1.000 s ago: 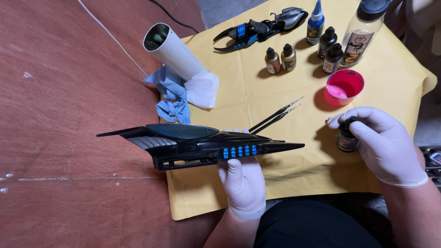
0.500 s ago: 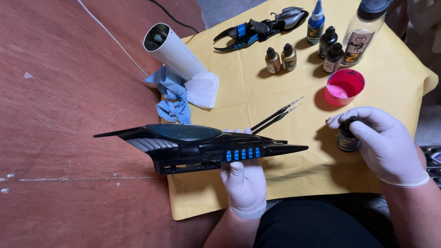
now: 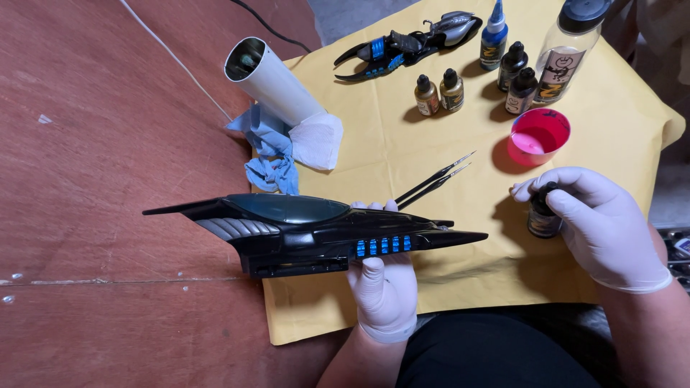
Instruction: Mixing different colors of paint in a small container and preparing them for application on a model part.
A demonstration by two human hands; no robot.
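A yellow paper sheet covers the reddish-brown table. At six o'clock the left hand grips the long black plastic spacecraft model; at three o'clock the right hand pinches a small dark paint bottle, which could tip and spill.

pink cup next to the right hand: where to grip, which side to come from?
Probably grip the pink cup across its rim and outer wall, coming from above. It stands upright and open on the yellow sheet. Dark bottles crowd its far side, and the right hand with a small bottle sits just in front, so the sides are hemmed in.
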